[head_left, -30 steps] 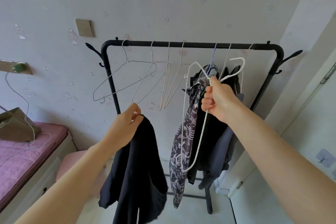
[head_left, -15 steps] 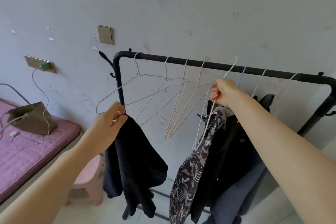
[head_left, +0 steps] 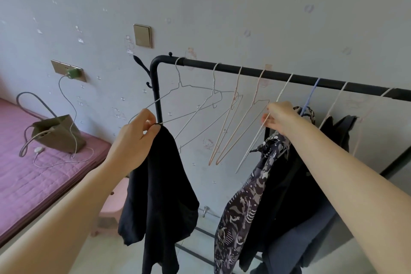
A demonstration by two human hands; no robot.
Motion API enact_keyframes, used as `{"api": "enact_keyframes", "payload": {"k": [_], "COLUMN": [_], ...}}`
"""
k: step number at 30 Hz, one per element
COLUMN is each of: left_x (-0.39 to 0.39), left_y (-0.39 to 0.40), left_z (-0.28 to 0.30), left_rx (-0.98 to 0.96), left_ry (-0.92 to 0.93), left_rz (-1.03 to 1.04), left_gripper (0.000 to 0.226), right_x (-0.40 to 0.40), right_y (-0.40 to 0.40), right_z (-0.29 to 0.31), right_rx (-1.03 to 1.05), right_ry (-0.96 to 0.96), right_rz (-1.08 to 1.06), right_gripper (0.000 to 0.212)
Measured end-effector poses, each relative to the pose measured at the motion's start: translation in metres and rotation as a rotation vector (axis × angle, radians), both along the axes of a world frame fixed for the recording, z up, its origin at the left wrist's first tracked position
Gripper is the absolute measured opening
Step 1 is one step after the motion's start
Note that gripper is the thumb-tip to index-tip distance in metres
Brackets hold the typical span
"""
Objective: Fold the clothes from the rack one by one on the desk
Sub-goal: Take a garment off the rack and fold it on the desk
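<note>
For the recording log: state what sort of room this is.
Most likely a bedroom. A pink quilted mattress lies along the wall, a black clothes rack holds garments and bare wire hangers, and a charger cable runs from a wall socket.

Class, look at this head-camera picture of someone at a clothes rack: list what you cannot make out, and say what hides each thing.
- Desk: none shows in the head view.
- Rack: its right end is cut off by the frame edge.
- Black garment: its type is unclear; it hangs bunched from the left hand.
- Right hand: its fingertips on the white hanger face away.
- Dark clothes: their count is unclear; they overlap.
</note>
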State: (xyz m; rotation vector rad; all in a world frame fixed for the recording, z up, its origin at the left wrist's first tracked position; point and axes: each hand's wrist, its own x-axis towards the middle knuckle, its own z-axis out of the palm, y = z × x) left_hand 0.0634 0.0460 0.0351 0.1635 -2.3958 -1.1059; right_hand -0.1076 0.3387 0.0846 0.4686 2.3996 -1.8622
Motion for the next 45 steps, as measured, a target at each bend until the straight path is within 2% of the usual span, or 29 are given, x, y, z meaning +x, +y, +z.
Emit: {"api": "enact_keyframes", "payload": {"k": [2,3,4,5,7,11,13,15,17,20,23,26,28,29,31,34,38,41,45], "left_x": [0.007,0.01,0.014,0.018,0.029,0.053,0.066,0.077,0.095,0.119,0.142,0.168,0.187,0.197,0.213,0.245,0.292,0.33,0.391], "left_y": [-0.001,-0.001,-0.002,-0.004,-0.008,-0.017,-0.023,-0.027,-0.034,-0.04,-0.054,-0.073,-0.09,-0.1,-0.118,-0.15,-0.186,-0.208,-0.228], "left_z": [0.001,0.001,0.002,0.002,0.004,0.008,0.01,0.013,0.018,0.027,0.037,0.043,0.045,0.045,0.043,0.033,0.012,-0.005,-0.018], "left_rx": [0.003,0.008,0.013,0.016,0.033,0.076,0.088,0.108,0.134,0.156,0.206,0.272,0.297,0.299,0.293,0.255,0.113,-0.014,-0.193], "left_ry": [-0.003,-0.004,-0.006,-0.006,0.002,0.023,0.033,0.051,0.062,0.109,0.154,0.189,0.203,0.205,0.206,0.213,0.189,0.089,-0.074], "left_rz": [0.024,0.03,0.037,0.045,0.053,0.045,0.025,0.006,-0.008,-0.001,0.012,0.007,0.033,0.053,0.089,0.203,0.358,0.464,0.636], "left_gripper": [0.007,0.006,0.005,0.005,0.005,0.005,0.006,0.006,0.004,0.005,0.007,0.003,0.013,0.017,0.018,0.011,0.019,0.008,0.007], "right_x": [0.015,0.025,0.04,0.053,0.081,0.14,0.172,0.196,0.223,0.259,0.29,0.306,0.311,0.313,0.313,0.312,0.307,0.307,0.312], "right_y": [-0.007,-0.011,-0.017,-0.022,-0.033,-0.063,-0.079,-0.093,-0.107,-0.123,-0.142,-0.155,-0.162,-0.166,-0.174,-0.196,-0.23,-0.26,-0.309], "right_z": [-0.001,-0.003,-0.002,-0.002,-0.005,-0.015,-0.022,-0.032,-0.053,-0.087,-0.115,-0.132,-0.136,-0.134,-0.127,-0.114,-0.099,-0.088,-0.081], "right_rx": [0.163,0.271,0.369,0.438,0.517,0.472,0.429,0.419,0.419,0.408,0.481,0.572,0.551,0.55,0.544,0.449,0.342,0.302,0.283], "right_ry": [0.036,0.071,0.093,0.135,0.227,0.274,0.235,0.178,0.116,0.047,0.023,0.054,0.08,0.102,0.174,0.219,0.246,0.273,0.283], "right_rz": [0.032,0.071,0.109,0.133,0.174,0.264,0.342,0.421,0.497,0.616,0.74,0.713,0.657,0.642,0.608,0.592,0.669,0.785,0.975], "right_gripper": [0.042,0.037,0.022,0.016,0.033,0.026,0.003,0.042,0.057,0.053,0.05,0.037,0.014,0.012,0.032,0.036,0.028,0.035,0.037]}}
